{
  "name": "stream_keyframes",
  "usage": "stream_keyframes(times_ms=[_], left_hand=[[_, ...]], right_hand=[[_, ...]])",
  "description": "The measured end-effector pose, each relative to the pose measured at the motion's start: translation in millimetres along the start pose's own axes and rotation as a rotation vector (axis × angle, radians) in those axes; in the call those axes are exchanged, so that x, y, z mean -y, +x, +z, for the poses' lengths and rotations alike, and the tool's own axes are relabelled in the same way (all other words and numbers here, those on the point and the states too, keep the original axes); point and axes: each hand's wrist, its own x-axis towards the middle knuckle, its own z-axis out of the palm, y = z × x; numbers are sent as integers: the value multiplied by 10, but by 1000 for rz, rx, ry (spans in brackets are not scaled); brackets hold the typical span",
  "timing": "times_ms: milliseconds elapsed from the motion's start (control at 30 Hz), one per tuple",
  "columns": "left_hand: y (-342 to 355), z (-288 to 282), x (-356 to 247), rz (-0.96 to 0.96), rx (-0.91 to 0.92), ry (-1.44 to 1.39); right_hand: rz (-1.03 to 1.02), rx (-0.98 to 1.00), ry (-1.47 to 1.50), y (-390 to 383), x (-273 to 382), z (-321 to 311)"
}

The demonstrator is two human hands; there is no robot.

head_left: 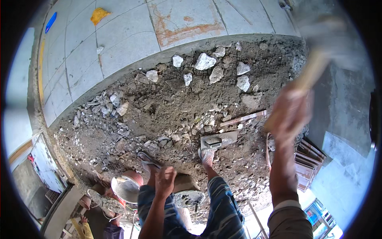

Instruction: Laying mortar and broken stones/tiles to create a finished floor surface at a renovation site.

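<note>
At the right, my right hand point(292, 111) is wrapped round the wooden handle of a hammer point(312, 71). The hammer is raised toward the upper right, and its head is smeared by motion. My left hand point(165, 181) is closed in a loose fist above my left leg, and nothing shows in it. A flat rectangular plastering trowel point(229, 138) lies on the rubble beside my right foot, apart from both hands. Just beyond it rests a narrow brown-and-white strip point(243, 118). White stone lumps point(205, 61) are scattered over the bare soil point(171, 103).
Grey floor tiles point(123, 40) border the soil at the far side. Buckets point(127, 188) stand at my lower left, near another person's yellow sleeve point(86, 230). Stacked brown tiles point(306, 165) lie at the right. A low bowl-like container point(186, 183) sits between my legs.
</note>
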Motion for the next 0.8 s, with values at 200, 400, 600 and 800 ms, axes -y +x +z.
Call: stream_keyframes(times_ms=[200, 400, 600, 800], left_hand=[[-100, 316, -275, -117, 643, -215], [391, 575, 133, 448, 608, 459], [444, 562, 383, 124, 694, 479], [484, 512, 140, 151, 690, 326]], right_hand=[[296, -218, -510, 821, -456, 799], [753, 340, -460, -2046, 1014, 2659], [1121, 885, 356, -2364, 1296, 2555], [446, 51, 330, -201, 391, 1566]])
